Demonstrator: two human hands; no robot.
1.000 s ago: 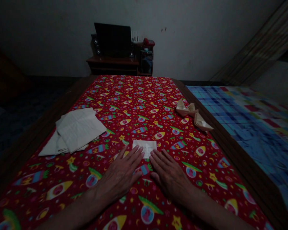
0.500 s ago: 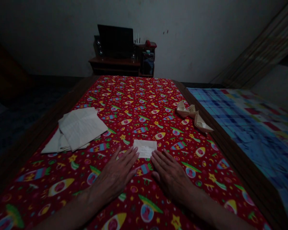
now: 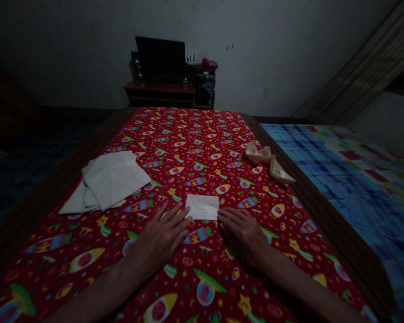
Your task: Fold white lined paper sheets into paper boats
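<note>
The left hand (image 3: 166, 231) lies spread at left edge of white paper (image 3: 202, 207); right hand (image 3: 244, 231), fingers together, at right edge, pinching unclear.

**Black monitor (image 3: 160, 59) commands the pale wall (image 3: 272, 58)!**

And there it sits, screen dark, up on a reddish-brown desk (image 3: 160, 87), with speakers (image 3: 138, 72) at its flanks! Just to the right, a white router (image 3: 191, 57) points its antennas skyward beside a red telephone (image 3: 209, 63), a dark computer tower (image 3: 205, 91) below. Far right, a striped curtain (image 3: 360, 67) slants down towards blue plaid bedding (image 3: 284, 141). Up front, rockets and stars crowd the red cloth (image 3: 195, 152)!
</note>
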